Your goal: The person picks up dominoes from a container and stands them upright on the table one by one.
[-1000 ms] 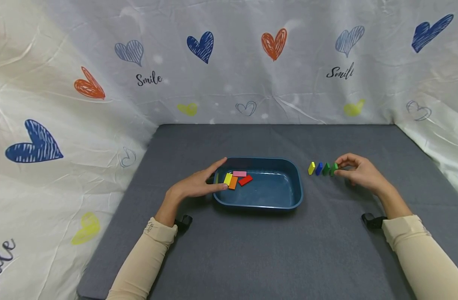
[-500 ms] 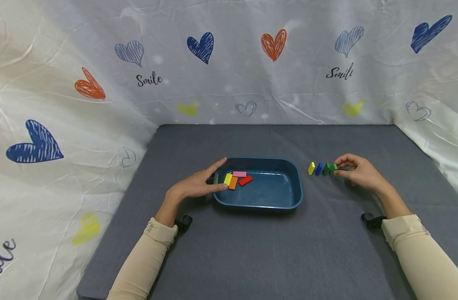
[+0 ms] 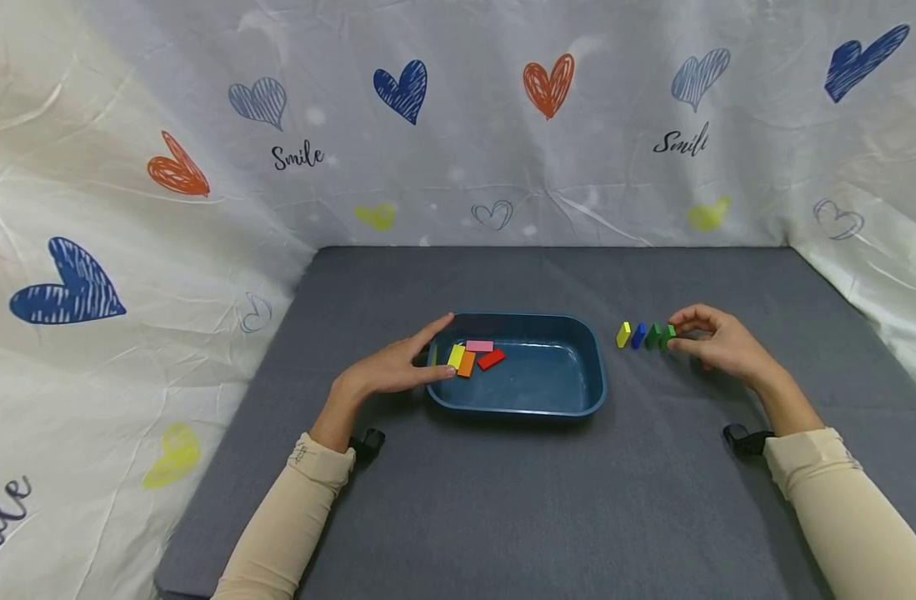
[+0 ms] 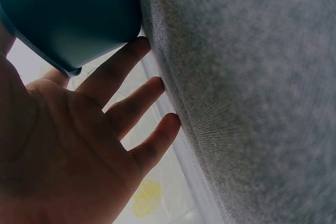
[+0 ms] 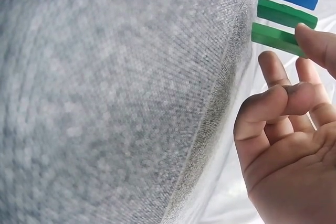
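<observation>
Nothing visibly moved, slim bright-green block upright, right fingers seemingly pinching it, left fingers spread

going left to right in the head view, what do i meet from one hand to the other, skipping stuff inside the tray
Left hand, blue tray, standing yellow block, blue block, first green block, second green block, right hand.

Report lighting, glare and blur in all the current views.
Head: soft glare inside the blue tray, with shadow along its near side. Left wrist: left hand dark against the brighter curtain, gray cloth blurred. Right wrist: brighter overall, curtain washed out, nearby cloth blurred, green block at the thumb fairly clear.
</observation>
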Tool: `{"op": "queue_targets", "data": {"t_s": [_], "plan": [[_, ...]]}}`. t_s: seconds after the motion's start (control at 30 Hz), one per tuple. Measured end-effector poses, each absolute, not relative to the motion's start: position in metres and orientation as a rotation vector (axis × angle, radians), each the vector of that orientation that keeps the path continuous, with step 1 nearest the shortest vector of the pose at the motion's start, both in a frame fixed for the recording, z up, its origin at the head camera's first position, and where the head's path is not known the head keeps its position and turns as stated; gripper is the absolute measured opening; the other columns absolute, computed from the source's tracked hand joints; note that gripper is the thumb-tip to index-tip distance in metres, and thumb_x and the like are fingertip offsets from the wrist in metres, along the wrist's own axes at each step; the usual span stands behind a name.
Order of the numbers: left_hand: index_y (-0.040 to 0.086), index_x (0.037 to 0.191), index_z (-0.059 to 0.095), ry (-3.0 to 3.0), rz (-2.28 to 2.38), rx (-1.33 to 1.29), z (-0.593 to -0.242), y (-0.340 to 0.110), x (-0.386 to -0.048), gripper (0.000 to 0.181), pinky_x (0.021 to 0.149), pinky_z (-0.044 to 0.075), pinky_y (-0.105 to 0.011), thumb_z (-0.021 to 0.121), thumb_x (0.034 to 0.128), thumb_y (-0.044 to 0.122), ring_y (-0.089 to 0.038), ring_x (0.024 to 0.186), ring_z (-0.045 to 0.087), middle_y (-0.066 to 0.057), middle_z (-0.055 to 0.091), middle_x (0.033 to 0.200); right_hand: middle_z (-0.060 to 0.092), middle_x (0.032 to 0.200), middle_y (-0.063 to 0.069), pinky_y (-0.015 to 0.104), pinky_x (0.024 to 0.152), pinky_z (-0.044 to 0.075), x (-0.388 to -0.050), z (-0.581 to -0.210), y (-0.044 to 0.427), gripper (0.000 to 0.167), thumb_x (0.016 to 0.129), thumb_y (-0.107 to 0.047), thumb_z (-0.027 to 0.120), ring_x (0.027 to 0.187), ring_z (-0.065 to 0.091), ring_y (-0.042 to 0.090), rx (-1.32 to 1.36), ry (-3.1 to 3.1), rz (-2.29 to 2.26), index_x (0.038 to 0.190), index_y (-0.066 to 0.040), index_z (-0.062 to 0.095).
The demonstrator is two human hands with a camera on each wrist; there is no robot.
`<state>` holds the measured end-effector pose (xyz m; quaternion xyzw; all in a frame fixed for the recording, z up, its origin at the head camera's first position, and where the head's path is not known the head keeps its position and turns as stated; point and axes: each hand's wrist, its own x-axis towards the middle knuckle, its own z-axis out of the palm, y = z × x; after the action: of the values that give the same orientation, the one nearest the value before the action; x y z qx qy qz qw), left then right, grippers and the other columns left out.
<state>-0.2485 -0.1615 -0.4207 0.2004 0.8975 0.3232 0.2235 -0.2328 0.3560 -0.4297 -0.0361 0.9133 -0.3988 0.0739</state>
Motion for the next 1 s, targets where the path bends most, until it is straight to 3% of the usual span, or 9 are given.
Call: {"op": "queue_targets", "data": {"t_s": [0.47,0.6,0.8,0.87,1.0], "plan": [[0.055,0.159,0.007,2.475,0.901,0.554,-0.420,-0.163,-0.248,0.088,0.119,0.026,-0.069,0.063,0.0913,0.063,-0.035,0.154,0.026,0.003,0.015,0.172,0.055,0.139,0.022,0.036,0.057,0.047,-0.235,-0.428,0.355,0.058,0.100,-0.034,0.067,0.077,0.063,0.015,-0.121,2.724,-1.243,0.146,-0.006,0.045],[0.055,0.159,0.007,2.470,0.908,0.560,-0.419,-0.163,-0.248,0.088,0.119,0.026,-0.068,0.064,0.0914,0.062,-0.035,0.154,0.026,0.003,0.015,0.172,0.056,0.138,0.013,0.036,0.058,0.048,-0.235,-0.422,0.353,0.058,0.099,-0.039,0.067,0.078,0.066,0.014,-0.117,2.765,-1.291,0.145,-0.011,0.047],[0.057,0.157,0.006,2.473,0.907,0.572,-0.419,-0.163,-0.248,0.088,0.119,0.026,-0.067,0.063,0.0911,0.064,-0.033,0.154,0.027,0.004,0.015,0.172,0.060,0.125,-0.014,0.032,0.058,0.046,-0.237,-0.413,0.343,0.046,0.098,-0.037,0.069,0.073,0.061,0.012,-0.137,2.849,-1.408,0.138,-0.020,0.054],[0.057,0.157,0.006,2.475,0.902,0.575,-0.420,-0.163,-0.248,0.088,0.119,0.026,-0.067,0.063,0.0909,0.065,-0.033,0.154,0.027,0.005,0.015,0.172,0.061,0.121,-0.020,0.029,0.060,0.045,-0.238,-0.412,0.337,0.042,0.098,-0.032,0.069,0.072,0.060,0.009,-0.157,2.861,-1.479,0.136,-0.020,0.056],[0.059,0.156,0.006,2.475,0.901,0.565,-0.421,-0.163,-0.248,0.087,0.119,0.027,-0.067,0.062,0.0901,0.067,-0.033,0.154,0.028,0.006,0.015,0.172,0.065,0.115,-0.019,0.029,0.054,0.039,-0.240,-0.410,0.319,0.035,0.097,-0.019,0.071,0.059,0.050,0.009,-0.268,2.844,-1.642,0.131,-0.013,0.062]]}}
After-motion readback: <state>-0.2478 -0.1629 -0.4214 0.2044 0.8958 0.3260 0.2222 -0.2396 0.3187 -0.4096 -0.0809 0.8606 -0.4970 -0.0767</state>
